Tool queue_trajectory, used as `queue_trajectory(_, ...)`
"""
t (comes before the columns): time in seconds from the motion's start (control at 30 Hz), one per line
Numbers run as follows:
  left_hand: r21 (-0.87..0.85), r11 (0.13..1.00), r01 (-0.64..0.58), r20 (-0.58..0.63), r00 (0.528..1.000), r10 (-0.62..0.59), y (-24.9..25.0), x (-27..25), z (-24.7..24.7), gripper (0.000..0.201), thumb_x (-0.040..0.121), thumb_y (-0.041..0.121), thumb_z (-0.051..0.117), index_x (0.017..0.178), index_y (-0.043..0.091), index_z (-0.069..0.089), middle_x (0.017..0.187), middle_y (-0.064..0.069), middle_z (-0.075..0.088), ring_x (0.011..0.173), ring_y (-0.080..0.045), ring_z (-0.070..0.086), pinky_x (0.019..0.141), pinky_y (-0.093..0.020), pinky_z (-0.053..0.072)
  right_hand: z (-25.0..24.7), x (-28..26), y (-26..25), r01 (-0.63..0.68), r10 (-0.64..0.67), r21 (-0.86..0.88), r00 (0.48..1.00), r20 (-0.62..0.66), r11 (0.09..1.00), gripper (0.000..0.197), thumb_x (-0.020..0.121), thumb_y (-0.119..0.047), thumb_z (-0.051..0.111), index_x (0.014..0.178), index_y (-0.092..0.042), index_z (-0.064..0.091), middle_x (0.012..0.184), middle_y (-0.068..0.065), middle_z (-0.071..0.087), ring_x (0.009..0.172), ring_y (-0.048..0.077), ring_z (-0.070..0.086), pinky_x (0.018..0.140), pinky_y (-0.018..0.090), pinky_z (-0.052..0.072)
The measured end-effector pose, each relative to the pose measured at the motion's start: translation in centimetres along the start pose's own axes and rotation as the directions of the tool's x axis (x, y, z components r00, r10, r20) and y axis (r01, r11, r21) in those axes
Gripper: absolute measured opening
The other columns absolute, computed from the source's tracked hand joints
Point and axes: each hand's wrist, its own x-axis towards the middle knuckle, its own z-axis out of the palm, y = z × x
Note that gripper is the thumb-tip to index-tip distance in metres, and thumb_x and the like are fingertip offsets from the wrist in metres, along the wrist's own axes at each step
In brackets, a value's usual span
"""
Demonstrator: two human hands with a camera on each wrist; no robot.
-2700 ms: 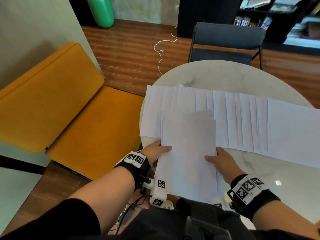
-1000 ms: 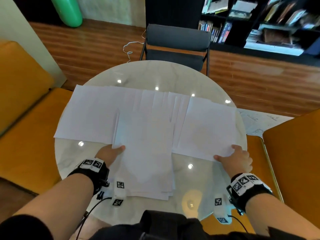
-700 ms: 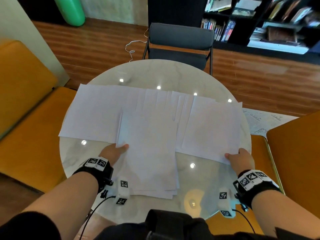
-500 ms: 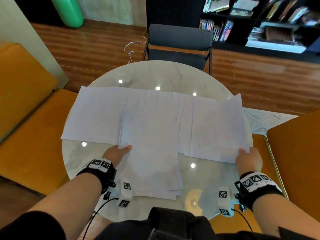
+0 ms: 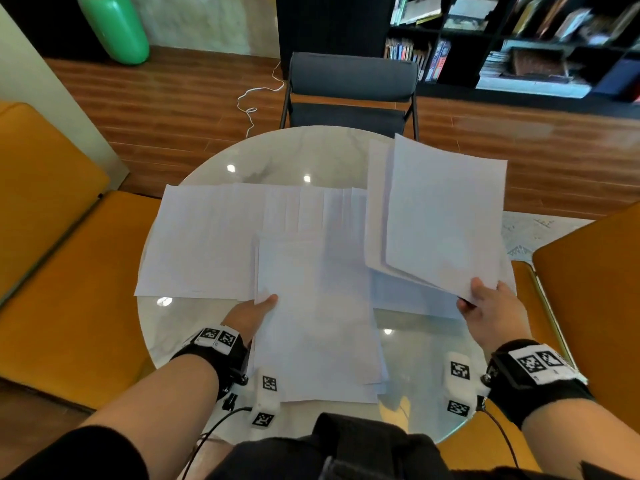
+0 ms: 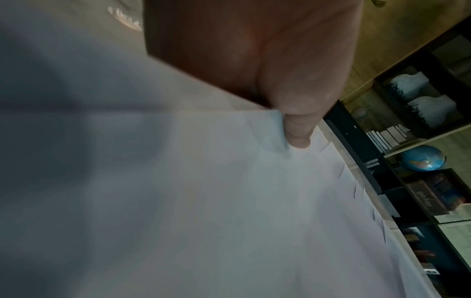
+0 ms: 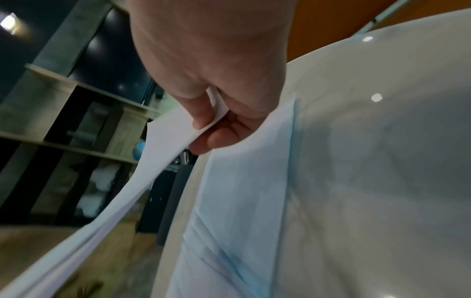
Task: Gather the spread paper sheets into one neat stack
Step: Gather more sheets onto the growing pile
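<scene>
White paper sheets (image 5: 221, 237) lie fanned across the round marble table (image 5: 311, 154). A gathered stack (image 5: 318, 323) sits at the near middle, overlapping the fan. My left hand (image 5: 254, 311) holds the stack's left edge, thumb (image 6: 298, 131) on top of the paper (image 6: 229, 201). My right hand (image 5: 485, 306) pinches the near corner of a few sheets (image 5: 440, 220) and holds them lifted and tilted above the table's right side. In the right wrist view, thumb and fingers (image 7: 203, 125) clamp those raised sheets (image 7: 142, 175), with one sheet (image 7: 242, 191) flat on the table below.
A dark chair (image 5: 349, 91) stands at the table's far side. Orange seats flank the table on the left (image 5: 69, 271) and right (image 5: 588, 289). A bookshelf (image 5: 519, 39) and a green object (image 5: 114, 26) stand at the back. A white cable (image 5: 256, 98) lies on the wooden floor.
My right hand took the rightmost sheets by their near corner and raised them off the table. My left hand stayed on the stack's left edge.
</scene>
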Motion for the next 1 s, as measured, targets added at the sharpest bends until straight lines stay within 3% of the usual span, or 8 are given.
queue_trajectory(0.13,0.032,0.999,0.03,-0.002,1.0,-0.03,0.1,0.1,-0.1,0.079,0.092,0.06,0.037,0.144,0.001,0.034,0.15,-0.019,0.039,0.137,-0.034,0.04,0.114,-0.04,0.03,1.9,-1.5,1.9,-0.072,0.041,0.233,0.99,0.134,0.97,0.017,0.092,-0.006,0.054,0.109,-0.01,0.055,0.103,0.013,0.06,0.092,0.027,0.061,0.058,0.03,0.058)
queue_trajectory(0.27,-0.085,0.994,0.063,0.02,0.998,-0.061,0.1,0.1,-0.3,0.084,0.087,0.068,0.036,0.139,0.002,0.045,0.142,-0.02,0.05,0.128,-0.035,0.049,0.111,-0.043,0.036,3.9,-3.7,4.8,-0.055,0.054,-0.004,0.968,0.245,0.998,0.036,0.089,-0.002,0.056,0.124,-0.004,0.048,0.114,0.016,0.059,0.091,0.03,0.061,0.066,0.039,0.053)
queue_trajectory(0.37,-0.094,0.992,0.082,0.053,0.996,-0.078,0.0,0.3,-0.5,0.086,0.087,0.069,0.037,0.14,0.002,0.042,0.148,-0.021,0.042,0.134,-0.037,0.043,0.111,-0.042,0.032,4.8,-5.2,6.0,-0.012,0.082,-0.215,0.945,0.317,0.976,0.058,0.085,-0.002,0.06,0.137,-0.018,0.041,0.109,0.012,0.063,0.093,0.031,0.064,0.067,0.042,0.056)
queue_trajectory(0.53,-0.12,0.992,-0.035,0.172,0.984,0.055,-0.8,0.5,-1.0,0.085,0.07,0.063,0.067,0.134,0.009,0.052,0.131,-0.01,0.061,0.117,-0.028,0.059,0.105,-0.039,0.044,6.2,-7.0,5.9,0.251,0.022,-0.511,0.883,0.469,0.822,0.078,0.082,-0.012,0.066,0.147,-0.031,0.027,0.091,-0.01,0.061,0.081,0.008,0.061,0.068,0.028,0.053)
queue_trajectory(0.63,-0.132,0.987,-0.094,0.191,0.974,0.118,-1.1,0.5,-1.0,0.054,0.085,0.039,0.066,0.129,0.009,0.057,0.127,-0.011,0.064,0.115,-0.028,0.061,0.105,-0.04,0.045,7.2,-7.7,5.6,0.319,0.083,-0.573,0.821,0.566,0.755,0.088,0.08,-0.013,0.071,0.15,-0.032,0.019,0.095,0.009,0.064,0.085,0.019,0.065,0.059,0.02,0.052)
queue_trajectory(0.73,-0.125,0.984,-0.126,0.181,0.972,0.148,-1.1,0.4,-0.9,0.047,0.088,0.031,0.064,0.128,0.008,0.057,0.127,-0.013,0.064,0.116,-0.03,0.061,0.106,-0.044,0.044,7.6,-8.0,5.2,0.468,0.091,-0.645,0.763,0.64,0.605,0.08,0.08,-0.031,0.071,0.146,-0.033,0.026,0.084,0.001,0.06,0.072,0.013,0.059,0.062,0.02,0.049)
queue_trajectory(0.87,-0.111,0.984,-0.138,0.159,0.975,0.155,-1.5,0.6,-0.9,0.042,0.089,0.03,0.062,0.126,0.009,0.059,0.126,-0.01,0.064,0.116,-0.03,0.06,0.107,-0.046,0.043,7.3,-6.5,4.7,0.446,-0.052,-0.681,0.855,0.516,0.58,0.037,0.085,-0.042,0.062,0.119,-0.031,0.055,0.102,-0.002,0.057,0.094,0.017,0.059,0.085,0.03,0.046)
queue_trajectory(1.0,-0.145,0.976,-0.16,0.101,0.979,0.175,-1.6,0.9,-1.0,0.041,0.09,0.03,0.062,0.126,0.011,0.058,0.126,-0.009,0.064,0.116,-0.03,0.059,0.107,-0.048,0.042,4.9,-2.1,4.5,0.3,-0.254,-0.743,0.95,0.18,0.598,0.051,0.084,-0.041,0.064,0.13,-0.018,0.057,0.131,0.016,0.05,0.121,0.035,0.05,0.104,0.041,0.038)
